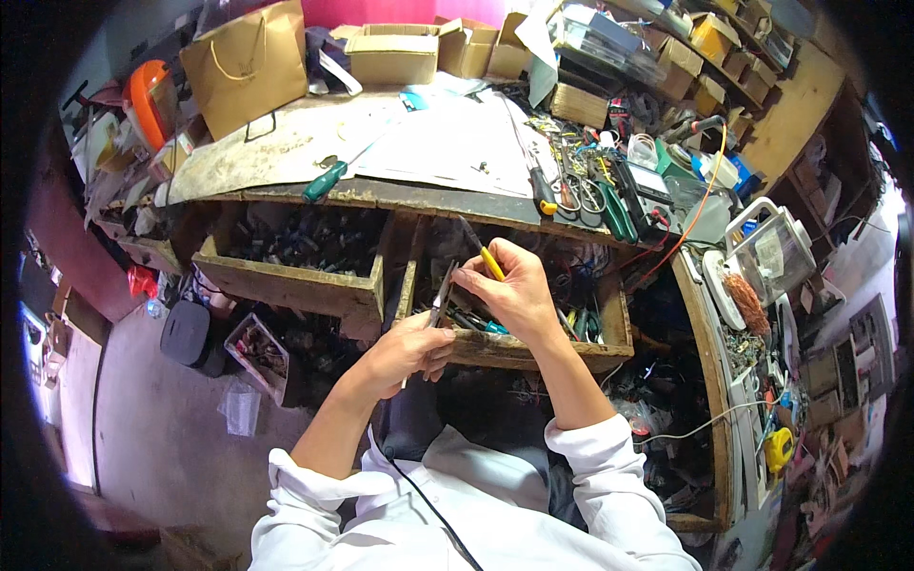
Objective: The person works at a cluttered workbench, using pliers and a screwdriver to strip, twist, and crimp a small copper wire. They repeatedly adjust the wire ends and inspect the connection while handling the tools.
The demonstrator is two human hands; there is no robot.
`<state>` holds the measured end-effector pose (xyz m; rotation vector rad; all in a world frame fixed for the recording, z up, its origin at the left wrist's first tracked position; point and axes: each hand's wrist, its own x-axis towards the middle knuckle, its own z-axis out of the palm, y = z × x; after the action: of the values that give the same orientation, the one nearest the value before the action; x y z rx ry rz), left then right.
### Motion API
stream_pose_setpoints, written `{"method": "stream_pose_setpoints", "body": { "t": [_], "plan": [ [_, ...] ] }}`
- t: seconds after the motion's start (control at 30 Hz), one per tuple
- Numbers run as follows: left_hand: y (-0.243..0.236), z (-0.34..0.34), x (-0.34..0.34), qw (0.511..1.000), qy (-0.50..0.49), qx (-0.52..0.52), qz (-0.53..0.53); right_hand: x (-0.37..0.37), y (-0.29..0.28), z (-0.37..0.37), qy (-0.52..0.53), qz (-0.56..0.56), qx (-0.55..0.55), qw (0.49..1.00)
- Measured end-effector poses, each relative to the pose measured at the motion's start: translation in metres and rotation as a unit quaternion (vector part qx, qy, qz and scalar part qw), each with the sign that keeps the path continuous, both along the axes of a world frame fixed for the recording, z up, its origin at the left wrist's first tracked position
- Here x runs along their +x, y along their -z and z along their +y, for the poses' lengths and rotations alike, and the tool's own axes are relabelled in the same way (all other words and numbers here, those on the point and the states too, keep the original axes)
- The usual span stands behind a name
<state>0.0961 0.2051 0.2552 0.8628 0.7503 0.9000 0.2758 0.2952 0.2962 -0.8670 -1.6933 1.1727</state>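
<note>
Over the right open drawer, both of my hands are closed and close together. My left hand grips a slim grey metal piece that points up and away; its exact kind is unclear. The fingertips of my right hand are at the upper end of that piece. Also in my right hand is a slim tool with a yellow handle, its dark narrow end pointing up and left toward the bench edge. Whether the tool has a blade or a plain tip does not show.
A second drawer full of small dark parts stands open at left. On the bench lie a green-handled screwdriver, white paper, a yellow-black screwdriver and green-handled pliers. Cardboard boxes line the back. An orange cable hangs at right.
</note>
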Motion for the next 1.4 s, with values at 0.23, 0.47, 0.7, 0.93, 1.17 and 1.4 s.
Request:
{"method": "stream_pose_setpoints", "body": {
  "t": [0.23, 0.47, 0.7, 0.93, 1.17, 1.4],
  "plan": [
    [0.001, -0.005, 0.011, 0.979, -0.044, 0.089, 0.176, -0.004, -0.007, -0.015, 0.135, -0.017, 0.124, 0.983],
    [-0.027, 0.018, -0.017, 0.799, -0.099, 0.326, 0.495, 0.023, -0.009, -0.007, 0.158, 0.108, 0.086, 0.978],
    [-0.052, 0.142, -0.035, 0.560, -0.266, 0.388, 0.682, 0.035, -0.010, -0.029, 0.129, 0.144, 0.054, 0.980],
    [-0.058, 0.201, -0.052, 0.421, -0.298, 0.458, 0.724, 0.037, -0.015, -0.049, 0.110, 0.133, 0.035, 0.984],
    [-0.062, 0.105, -0.005, 0.939, -0.048, 0.302, 0.160, 0.045, -0.003, -0.053, 0.101, 0.066, 0.029, 0.992],
    [-0.019, 0.010, 0.002, 0.991, -0.044, 0.130, 0.007, 0.028, -0.004, -0.067, 0.021, -0.049, 0.105, 0.993]
  ]
}}
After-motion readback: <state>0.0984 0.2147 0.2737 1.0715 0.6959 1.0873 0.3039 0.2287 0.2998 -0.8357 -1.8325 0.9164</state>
